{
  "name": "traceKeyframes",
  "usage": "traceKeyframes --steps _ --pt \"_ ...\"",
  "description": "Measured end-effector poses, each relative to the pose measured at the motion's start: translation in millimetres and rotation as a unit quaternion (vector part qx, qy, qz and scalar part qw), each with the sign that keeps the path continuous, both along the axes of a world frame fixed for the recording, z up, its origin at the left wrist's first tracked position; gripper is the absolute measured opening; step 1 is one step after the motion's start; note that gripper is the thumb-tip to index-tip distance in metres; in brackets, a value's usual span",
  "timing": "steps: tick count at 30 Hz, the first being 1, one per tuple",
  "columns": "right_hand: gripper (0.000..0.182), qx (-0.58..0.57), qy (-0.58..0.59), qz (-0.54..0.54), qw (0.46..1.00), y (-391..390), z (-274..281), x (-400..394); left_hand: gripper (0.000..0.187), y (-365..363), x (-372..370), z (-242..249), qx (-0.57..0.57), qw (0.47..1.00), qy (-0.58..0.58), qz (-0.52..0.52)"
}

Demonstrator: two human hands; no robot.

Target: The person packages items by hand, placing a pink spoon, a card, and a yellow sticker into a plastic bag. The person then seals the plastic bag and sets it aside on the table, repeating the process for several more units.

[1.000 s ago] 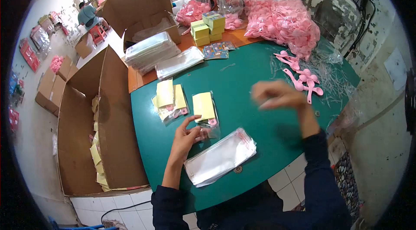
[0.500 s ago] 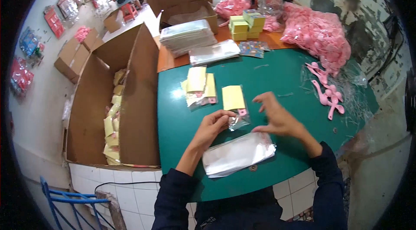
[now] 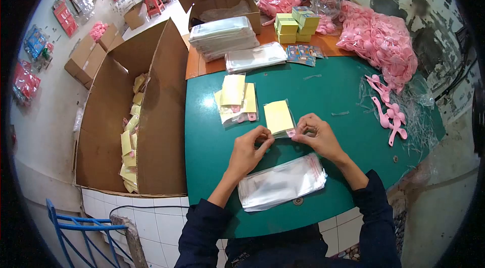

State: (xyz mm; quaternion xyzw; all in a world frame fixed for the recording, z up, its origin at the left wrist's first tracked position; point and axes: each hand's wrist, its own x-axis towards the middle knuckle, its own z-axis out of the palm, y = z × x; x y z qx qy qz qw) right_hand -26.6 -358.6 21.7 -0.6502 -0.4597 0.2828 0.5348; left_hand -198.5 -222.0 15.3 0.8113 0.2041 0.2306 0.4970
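Note:
On the green table [image 3: 328,96] lies a clear packet with a yellow card and a pink piece inside [image 3: 279,116]. My left hand [image 3: 248,149] pinches the packet's near left corner. My right hand [image 3: 317,136] pinches its near right corner, by the pink piece. A stack of empty clear bags [image 3: 282,182] lies just in front of both hands. A small pile of filled yellow packets [image 3: 236,98] rests to the left, beyond my left hand.
An open cardboard box [image 3: 129,116] holding filled packets stands left of the table. Loose pink spoons [image 3: 388,112] lie at the right, under a big heap of pink spoons [image 3: 379,41]. Yellow boxes [image 3: 295,23], bag stacks [image 3: 225,36] and a carton sit at the back. A person sits far away.
My right hand has come down from mid-air onto the packet's right corner. My left hand has stayed at the packet. The camera view has shifted left.

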Motion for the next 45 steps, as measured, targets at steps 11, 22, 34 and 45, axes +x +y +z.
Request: traceKeyframes --steps 11,22,34,45 --pt "0.012 -0.052 0.213 -0.034 0.975 7.8 -3.7 -11.3 0.016 -4.5 1.7 -3.9 -0.032 0.997 0.054 0.048" --pt "0.013 -0.044 0.150 -0.063 0.986 10.3 -4.2 -14.9 0.018 -4.2 5.2 -8.5 -0.159 0.985 0.021 0.058" --pt "0.030 -0.112 -0.009 -0.045 0.993 0.9 14.9 0.9 0.045 8.1 6.3 -2.7 -0.152 0.988 0.006 0.017" --pt "0.015 -0.329 -0.520 -0.421 0.666 -127.9 -4.3 164.0 0.032 3.8 5.3 51.9 0.233 0.967 0.084 -0.063"
